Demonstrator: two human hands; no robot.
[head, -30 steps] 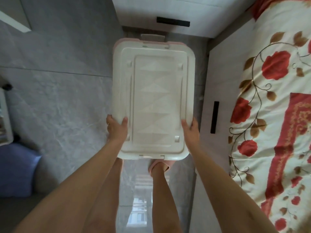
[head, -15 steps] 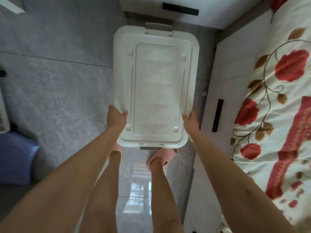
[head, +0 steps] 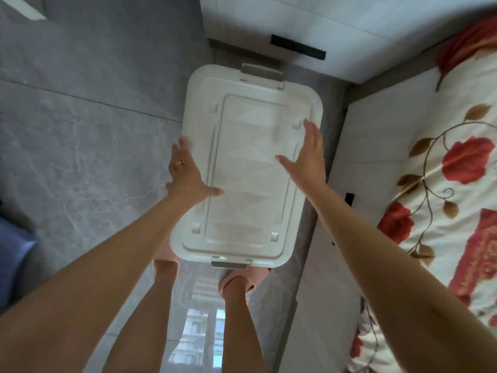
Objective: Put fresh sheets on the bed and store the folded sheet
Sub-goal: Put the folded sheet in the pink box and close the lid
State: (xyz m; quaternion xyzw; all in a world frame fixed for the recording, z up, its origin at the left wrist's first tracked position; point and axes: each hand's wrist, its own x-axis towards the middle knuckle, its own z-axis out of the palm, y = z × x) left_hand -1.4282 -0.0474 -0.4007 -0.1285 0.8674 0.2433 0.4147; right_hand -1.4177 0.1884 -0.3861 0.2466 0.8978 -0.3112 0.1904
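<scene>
White box lid (head: 250, 168), left grip (head: 188, 176) flat on its edge, right grip (head: 306, 160) spread apart

**Head view: steep downward look, close over the floor**

Single view, worn on the head. Faces forward and steeply down, almost plumb over the grey floor (head: 80, 157). Wide-angle, with straight edges bowed toward the borders. Sits near the work: takes in both forearms from the bottom corners, with the left hand (head: 188, 173) and right hand (head: 309, 157) near centre frame over a white box lid (head: 250, 170). Looks straight down on the wearer's own legs and pink slippers (head: 258, 274) at lower centre. Catches the bed (head: 457, 200) along the right edge, cropped by the frame. Clips a white cabinet (head: 269, 17) at top and a blue object (head: 13, 265) at the left border. Some blur on the fingertips.
</scene>
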